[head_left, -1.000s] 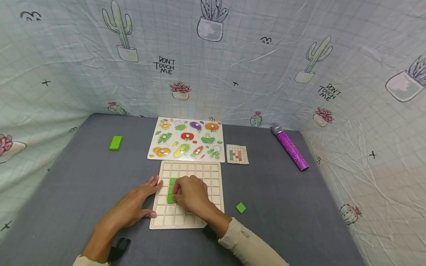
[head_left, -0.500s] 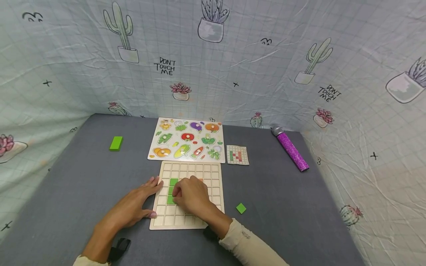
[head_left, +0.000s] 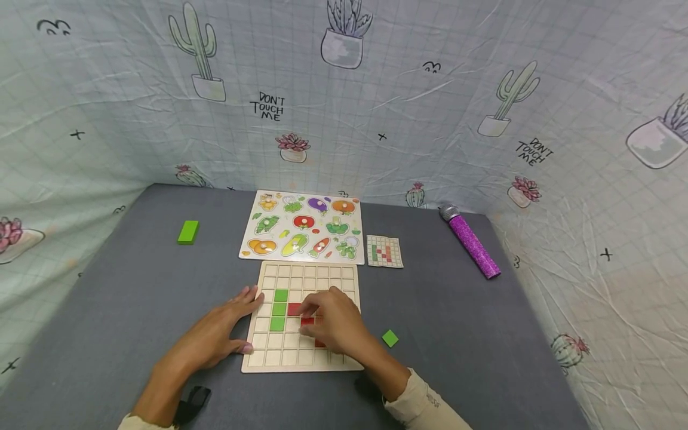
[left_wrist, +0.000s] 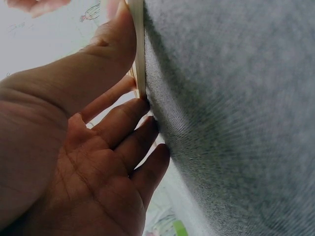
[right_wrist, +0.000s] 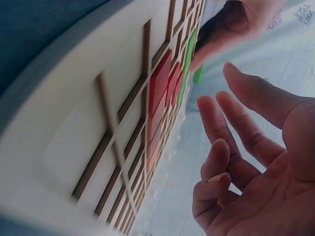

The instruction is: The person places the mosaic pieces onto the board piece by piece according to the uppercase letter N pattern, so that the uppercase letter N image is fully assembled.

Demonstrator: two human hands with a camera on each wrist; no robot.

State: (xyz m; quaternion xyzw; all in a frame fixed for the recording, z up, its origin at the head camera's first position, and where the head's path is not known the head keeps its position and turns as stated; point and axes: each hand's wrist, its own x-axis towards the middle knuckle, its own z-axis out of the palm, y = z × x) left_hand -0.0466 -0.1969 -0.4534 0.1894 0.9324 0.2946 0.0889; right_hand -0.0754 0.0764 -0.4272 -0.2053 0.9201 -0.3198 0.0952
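Note:
A pale wooden grid board (head_left: 274,357) lies flat on the table. Three green square tiles (head_left: 278,309) stand in one column in its left part. Red tiles (head_left: 293,309) sit to the right of that column, partly covered by my right hand (head_left: 340,325). That hand hovers over the board, and the right wrist view shows its fingers apart from the tiles with nothing between them. An orange-red tile (head_left: 319,343) peeks out below it. My left hand (head_left: 206,334) touches the board's left edge with thumb and fingertips, fingers mostly straight.
One loose green tile (head_left: 390,338) lies right of the board. Behind the board is a vegetable peg puzzle (head_left: 285,237), with a small pattern card (head_left: 396,261) beside it. A purple glitter microphone (head_left: 473,245) lies far right, a green block (head_left: 188,232) far left.
My right hand has moved right from the lowest green tile and its fingers have spread. The green column and a red tile are now uncovered. My left hand stays in place.

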